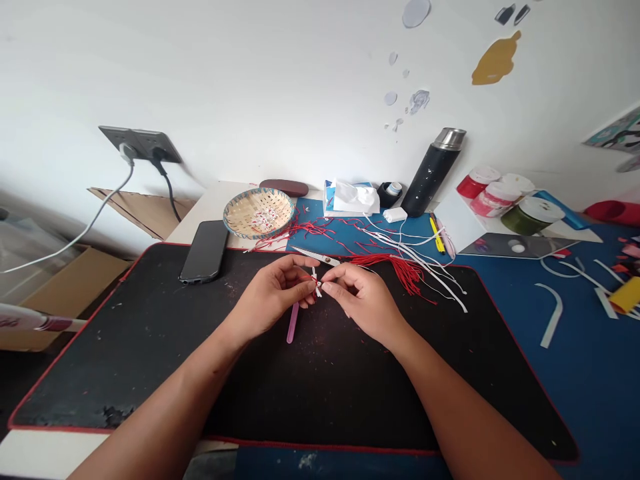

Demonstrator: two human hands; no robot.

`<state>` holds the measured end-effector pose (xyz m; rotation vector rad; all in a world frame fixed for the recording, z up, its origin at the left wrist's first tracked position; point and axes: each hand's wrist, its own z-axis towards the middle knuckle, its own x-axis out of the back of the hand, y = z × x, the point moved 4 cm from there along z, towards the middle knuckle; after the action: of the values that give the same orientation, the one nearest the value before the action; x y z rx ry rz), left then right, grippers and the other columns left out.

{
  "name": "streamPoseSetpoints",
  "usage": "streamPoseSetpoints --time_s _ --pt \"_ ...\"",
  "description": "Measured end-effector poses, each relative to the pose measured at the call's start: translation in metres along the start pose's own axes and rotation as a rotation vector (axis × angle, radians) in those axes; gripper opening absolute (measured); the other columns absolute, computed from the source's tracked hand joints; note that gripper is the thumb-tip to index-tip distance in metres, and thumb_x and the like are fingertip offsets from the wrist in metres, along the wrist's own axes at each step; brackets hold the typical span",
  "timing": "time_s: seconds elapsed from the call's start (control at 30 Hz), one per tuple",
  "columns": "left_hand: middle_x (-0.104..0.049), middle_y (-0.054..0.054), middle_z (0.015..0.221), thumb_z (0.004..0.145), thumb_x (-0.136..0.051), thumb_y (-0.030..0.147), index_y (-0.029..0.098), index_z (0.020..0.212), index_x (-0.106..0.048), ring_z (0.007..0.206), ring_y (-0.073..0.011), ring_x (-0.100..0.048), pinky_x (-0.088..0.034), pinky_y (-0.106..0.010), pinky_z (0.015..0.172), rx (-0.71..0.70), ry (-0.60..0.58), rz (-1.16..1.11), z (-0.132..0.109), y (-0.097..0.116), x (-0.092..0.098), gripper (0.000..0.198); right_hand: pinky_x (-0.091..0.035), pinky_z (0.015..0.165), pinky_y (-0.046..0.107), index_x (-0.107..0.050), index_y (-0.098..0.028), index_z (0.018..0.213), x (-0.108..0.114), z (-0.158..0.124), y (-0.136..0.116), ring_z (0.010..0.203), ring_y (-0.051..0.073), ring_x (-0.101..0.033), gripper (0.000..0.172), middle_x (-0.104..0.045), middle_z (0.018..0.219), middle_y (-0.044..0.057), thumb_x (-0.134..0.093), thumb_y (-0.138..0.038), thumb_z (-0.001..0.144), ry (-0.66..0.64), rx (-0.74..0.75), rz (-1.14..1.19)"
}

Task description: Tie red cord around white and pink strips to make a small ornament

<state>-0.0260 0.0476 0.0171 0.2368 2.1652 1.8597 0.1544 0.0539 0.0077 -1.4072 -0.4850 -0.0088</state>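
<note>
Between my two hands, above the black mat [320,393], is a small knotted piece of white and red cord [318,285]. My left hand [274,290] pinches it from the left with thumb and fingers. From the right, my right hand [363,293] closes thumb and forefinger on its other side. The fingers partly cover the cord, so the knot's form is hard to make out. Just below my left fingertips lies a purple stick-like tool [293,325]. Scissors [315,255] lie behind my hands, next to a bundle of red cords [400,268].
A woven basket [240,225] with small red-white pieces stands at the back, a phone [204,252] to its left. White cords [425,257], a tissue pack [350,199], a black thermos [434,173] and cord spools [533,215] are at back right.
</note>
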Motion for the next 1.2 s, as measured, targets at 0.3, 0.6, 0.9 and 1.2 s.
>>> streamPoseSetpoints --time_s 0.3,0.6,0.9,1.2 --pt "-0.072 -0.002 0.081 0.085 -0.082 0.035 0.017 0.118 -0.064 0.073 -0.0173 -0.070 -0.056 -0.030 0.070 0.040 -0.019 0.037 0.000 -0.004 0.000 0.042 -0.039 0.062 0.026 -0.074 -0.024 0.094 -0.001 -0.004 -0.008 0.058 0.013 -0.054 0.011 -0.062 0.066 -0.004 -0.065 -0.026 0.100 -0.017 0.164 -0.294" --pt "-0.073 -0.002 0.080 0.085 -0.079 0.031 0.016 0.117 -0.064 0.072 -0.0175 -0.070 -0.057 -0.030 0.070 0.063 -0.042 0.102 0.001 -0.006 0.001 0.038 -0.043 0.068 0.026 -0.075 -0.024 0.093 -0.002 -0.003 -0.008 0.069 0.014 -0.065 0.012 -0.075 0.081 -0.002 -0.065 -0.020 0.100 -0.067 0.200 -0.322" --pt "-0.073 -0.002 0.082 0.084 -0.082 0.035 0.017 0.114 -0.063 0.074 -0.0180 -0.071 -0.057 -0.030 0.069 0.039 -0.011 0.031 0.002 -0.006 0.003 0.039 -0.044 0.064 0.026 -0.076 -0.023 0.100 0.000 -0.003 -0.006 0.067 0.015 -0.063 0.014 -0.073 0.078 0.000 -0.063 -0.030 0.102 -0.037 0.112 -0.219" --pt "-0.072 0.000 0.078 0.083 -0.087 0.035 0.020 0.095 -0.058 0.071 -0.0172 -0.072 -0.056 -0.028 0.066 -0.036 0.063 -0.086 0.004 -0.003 0.006 0.035 -0.041 0.052 0.025 -0.073 -0.021 0.106 -0.001 -0.001 0.004 0.054 0.012 -0.053 0.028 -0.059 0.069 -0.002 -0.062 -0.047 0.102 -0.019 -0.006 -0.038"
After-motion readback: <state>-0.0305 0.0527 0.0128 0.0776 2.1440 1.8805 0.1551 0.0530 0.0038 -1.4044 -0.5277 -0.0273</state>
